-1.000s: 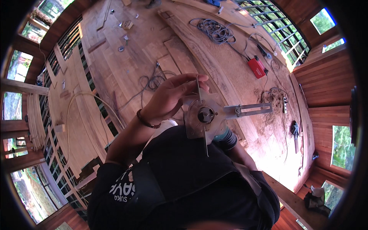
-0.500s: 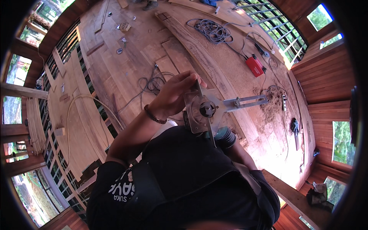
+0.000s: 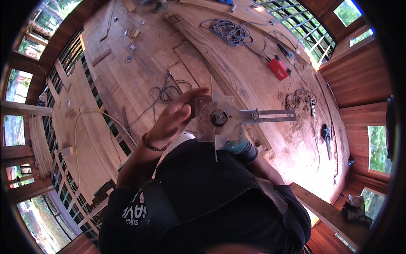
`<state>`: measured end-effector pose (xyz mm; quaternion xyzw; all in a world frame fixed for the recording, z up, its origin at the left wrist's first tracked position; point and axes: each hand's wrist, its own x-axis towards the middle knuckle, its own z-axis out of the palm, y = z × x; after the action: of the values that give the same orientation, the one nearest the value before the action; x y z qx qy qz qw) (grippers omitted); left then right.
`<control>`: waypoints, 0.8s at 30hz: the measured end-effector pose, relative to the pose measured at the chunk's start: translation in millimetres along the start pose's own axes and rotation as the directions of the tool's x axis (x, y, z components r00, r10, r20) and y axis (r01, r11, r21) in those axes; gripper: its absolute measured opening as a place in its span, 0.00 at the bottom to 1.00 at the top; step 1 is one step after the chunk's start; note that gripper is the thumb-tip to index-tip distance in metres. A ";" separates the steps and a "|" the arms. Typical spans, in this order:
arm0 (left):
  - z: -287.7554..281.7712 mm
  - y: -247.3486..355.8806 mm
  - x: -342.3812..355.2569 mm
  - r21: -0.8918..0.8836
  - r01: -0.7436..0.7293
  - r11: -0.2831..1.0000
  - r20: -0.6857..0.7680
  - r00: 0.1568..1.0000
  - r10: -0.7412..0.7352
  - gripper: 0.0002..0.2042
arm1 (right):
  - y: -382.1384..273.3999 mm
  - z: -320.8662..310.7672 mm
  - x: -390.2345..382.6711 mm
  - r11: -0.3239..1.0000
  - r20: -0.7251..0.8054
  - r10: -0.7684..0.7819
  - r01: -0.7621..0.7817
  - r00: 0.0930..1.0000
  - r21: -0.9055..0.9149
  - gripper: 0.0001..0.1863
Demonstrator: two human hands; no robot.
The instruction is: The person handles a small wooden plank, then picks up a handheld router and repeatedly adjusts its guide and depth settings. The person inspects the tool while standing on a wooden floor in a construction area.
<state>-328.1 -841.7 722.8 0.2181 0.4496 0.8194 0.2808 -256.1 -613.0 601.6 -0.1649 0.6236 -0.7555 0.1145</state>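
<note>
A trim router with a teal body (image 3: 239, 146) and ribbed dark end is held up before my chest, its clear square base plate (image 3: 203, 122) facing upward. A metal guide with a slotted arm (image 3: 275, 116) sticks out to the right from the base, and a thin upright fence plate (image 3: 212, 91) crosses it. My left hand (image 3: 171, 118) is at the left side of the router, fingers stretched toward the fence and somewhat blurred. My right forearm (image 3: 270, 172) runs up behind the router; the hand itself is hidden by the tool, which it supports.
Long planks (image 3: 224, 72) lie on the wooden floor, with sawdust (image 3: 296, 106) to the right. A coiled cable (image 3: 230, 33) and red box-shaped machine (image 3: 279, 67) lie beyond. Another cable (image 3: 169, 91) is near my left hand. Open floor joists (image 3: 67, 165) show at left; a timber beam (image 3: 325, 216) stands at lower right.
My left hand has come off the fence plate and moved left and down. The router has turned slightly, so its slotted arm lies more level and its fence more upright.
</note>
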 end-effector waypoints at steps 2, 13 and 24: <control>2.8 0.8 -7.0 0.113 -0.048 0.992 0.039 0.998 0.044 0.38 | -4.6 2.3 0.3 0.985 -0.021 -0.110 0.106 0.994 -0.134 0.56; 31.4 32.7 -26.4 0.514 -0.052 0.856 -0.147 0.978 0.148 0.18 | -52.8 19.1 17.5 0.925 0.178 0.101 -0.158 0.979 0.346 0.49; 54.2 43.1 -29.0 0.870 -0.194 0.453 0.056 0.953 0.299 0.10 | -46.1 25.8 9.7 0.777 0.199 0.237 -0.309 0.951 0.549 0.42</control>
<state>-284.8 -846.3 783.9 0.3488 0.7775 0.5232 -0.0131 -253.4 -630.9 652.1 -0.0751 0.3764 -0.8719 0.3040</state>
